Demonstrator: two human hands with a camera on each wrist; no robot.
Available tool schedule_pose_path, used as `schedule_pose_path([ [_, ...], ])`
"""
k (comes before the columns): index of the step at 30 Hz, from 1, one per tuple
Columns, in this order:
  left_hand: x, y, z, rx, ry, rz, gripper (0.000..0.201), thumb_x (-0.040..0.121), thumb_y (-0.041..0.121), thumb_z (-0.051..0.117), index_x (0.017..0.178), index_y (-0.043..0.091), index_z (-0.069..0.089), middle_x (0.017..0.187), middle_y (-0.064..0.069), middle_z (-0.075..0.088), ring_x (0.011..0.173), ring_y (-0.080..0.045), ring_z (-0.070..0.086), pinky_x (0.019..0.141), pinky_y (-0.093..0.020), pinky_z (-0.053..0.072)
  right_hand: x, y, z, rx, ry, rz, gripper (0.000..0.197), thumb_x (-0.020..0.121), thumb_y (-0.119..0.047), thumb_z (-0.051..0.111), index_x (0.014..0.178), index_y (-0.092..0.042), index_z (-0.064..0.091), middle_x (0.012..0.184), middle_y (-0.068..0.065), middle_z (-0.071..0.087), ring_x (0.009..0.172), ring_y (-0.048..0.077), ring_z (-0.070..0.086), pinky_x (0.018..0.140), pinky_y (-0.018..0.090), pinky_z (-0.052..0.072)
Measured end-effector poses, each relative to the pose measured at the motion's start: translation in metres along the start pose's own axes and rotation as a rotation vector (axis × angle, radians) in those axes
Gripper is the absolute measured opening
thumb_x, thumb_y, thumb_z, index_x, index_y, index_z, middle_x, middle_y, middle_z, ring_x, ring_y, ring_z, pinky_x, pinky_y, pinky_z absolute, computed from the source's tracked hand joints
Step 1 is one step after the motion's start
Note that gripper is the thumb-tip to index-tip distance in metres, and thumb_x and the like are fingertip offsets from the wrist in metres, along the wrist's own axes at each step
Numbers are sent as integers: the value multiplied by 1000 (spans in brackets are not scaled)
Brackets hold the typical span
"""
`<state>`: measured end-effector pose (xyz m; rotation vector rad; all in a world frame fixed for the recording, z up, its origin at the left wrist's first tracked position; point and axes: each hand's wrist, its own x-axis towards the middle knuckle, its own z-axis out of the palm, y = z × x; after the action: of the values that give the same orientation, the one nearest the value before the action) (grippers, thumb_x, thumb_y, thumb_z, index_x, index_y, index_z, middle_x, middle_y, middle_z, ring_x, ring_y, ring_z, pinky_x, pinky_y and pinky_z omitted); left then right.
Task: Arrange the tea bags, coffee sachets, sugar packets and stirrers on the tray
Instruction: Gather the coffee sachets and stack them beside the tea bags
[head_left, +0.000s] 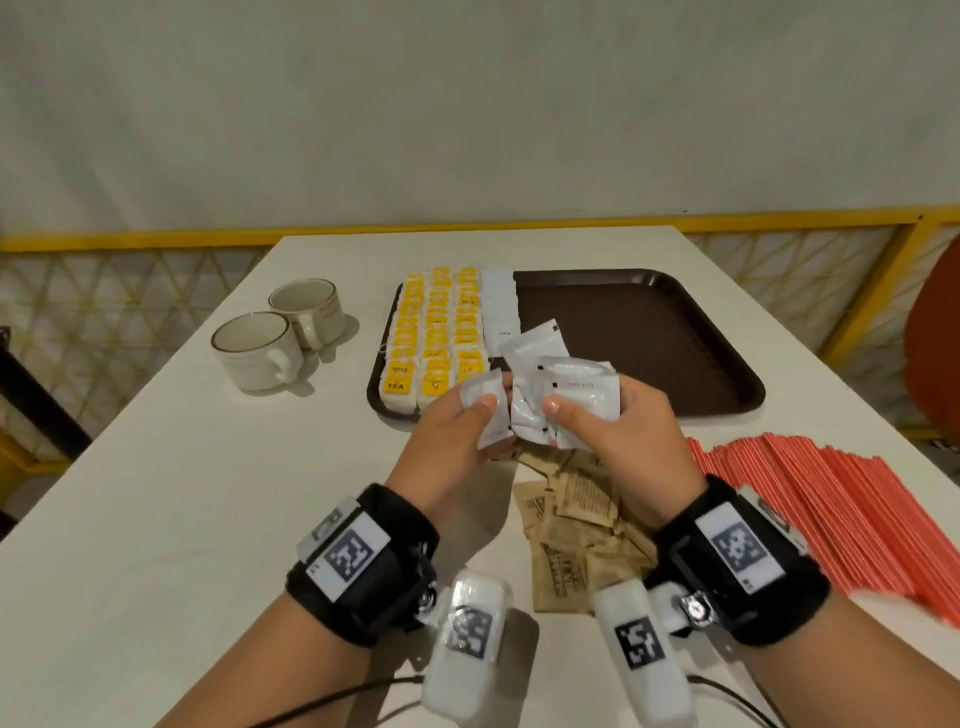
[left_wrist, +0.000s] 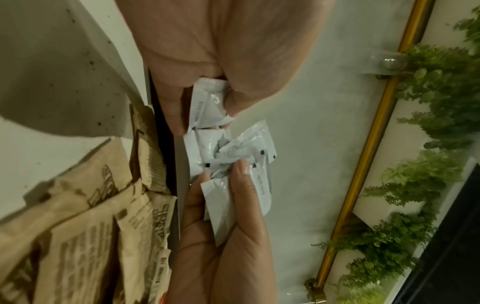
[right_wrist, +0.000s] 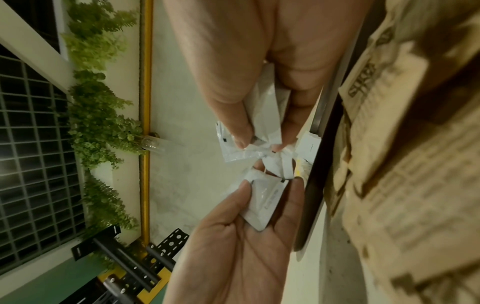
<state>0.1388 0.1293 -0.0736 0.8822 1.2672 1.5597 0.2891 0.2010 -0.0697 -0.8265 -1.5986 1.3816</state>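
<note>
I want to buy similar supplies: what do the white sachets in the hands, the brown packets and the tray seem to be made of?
White sachets: probably plastic or foil laminate, glossy; they crinkle and catch the light in the left hand and right hand.
Brown packets: apparently matte kraft paper, printed, softly creased.
Tray: dark brown, likely moulded plastic, with a rounded raised rim and a dull sheen.

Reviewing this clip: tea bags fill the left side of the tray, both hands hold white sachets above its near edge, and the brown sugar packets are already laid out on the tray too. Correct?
Not quite. The head view shows the brown sugar packets heaped on the table in front of the tray, not on it. The rest holds: tea bags fill the tray's left side, and the left hand and right hand each grip white sachets.
</note>
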Motion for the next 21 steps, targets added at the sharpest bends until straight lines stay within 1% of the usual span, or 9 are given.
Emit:
schedule_pose_path([
  [2,1,-4,1,-35,1,-10,28,99,13,42,111,18,67,114,-10,69,109,-27,64,96,-45,47,-2,-2,1,62,-54,43,23,80,-13,74,103,-14,70,98,5,74,94,24,71,88,52,54],
  [6,-1,-4,8,-132,-26,-42,30,100,9,38,116,8,63,111,-16,69,102,-31,66,83,-37,52,-1,-5,2,196,-171,133,37,73,-17,74,108,-9,68,101,16,72,95,34,69,88,54,53],
  [9,-9,1,16,-232,-86,-85,27,98,5,41,109,6,65,98,-14,72,82,-24,70,65,-28,56,-2,-6,3,260,-196,155,38,73,-14,71,110,-6,66,103,16,72,94,30,69,87,47,53],
  [11,-11,1,19,-253,-125,-89,24,95,4,45,106,7,66,93,-12,73,76,-21,70,62,-26,57,-3,-7,4,266,-201,149,32,78,-7,68,110,-6,66,104,14,72,94,27,69,87,44,54],
  [15,-14,6,20,-300,-144,-111,26,84,14,55,106,8,68,102,-13,70,80,-22,69,68,-29,56,-7,-8,2,325,-188,177,27,85,0,62,112,-3,64,106,16,71,92,27,68,81,38,57],
  [17,-10,3,17,-323,-125,-136,30,91,20,49,113,10,66,115,-13,67,93,-23,67,79,-32,55,-8,-7,2,338,-192,196,24,85,-1,62,109,-4,66,104,17,71,88,26,68,74,34,58],
  [19,-6,1,14,-348,-128,-198,39,99,32,40,127,14,59,125,-13,62,113,-27,61,97,-41,47,-8,-4,2,321,-181,202,26,85,-2,63,111,-4,65,104,17,71,89,26,68,72,32,59],
  [20,-3,0,13,-371,-138,-224,43,100,39,36,131,16,55,128,-13,61,118,-28,58,102,-44,44,-7,-3,2,320,-183,204,27,85,-4,64,112,-4,65,104,17,71,90,27,68,73,32,59],
  [21,-3,-1,13,-398,-136,-232,45,100,41,34,132,17,54,128,-12,61,118,-27,58,101,-43,45,-7,-3,1,331,-186,211,29,84,-5,64,113,-3,65,104,18,71,92,28,68,74,33,59],
])
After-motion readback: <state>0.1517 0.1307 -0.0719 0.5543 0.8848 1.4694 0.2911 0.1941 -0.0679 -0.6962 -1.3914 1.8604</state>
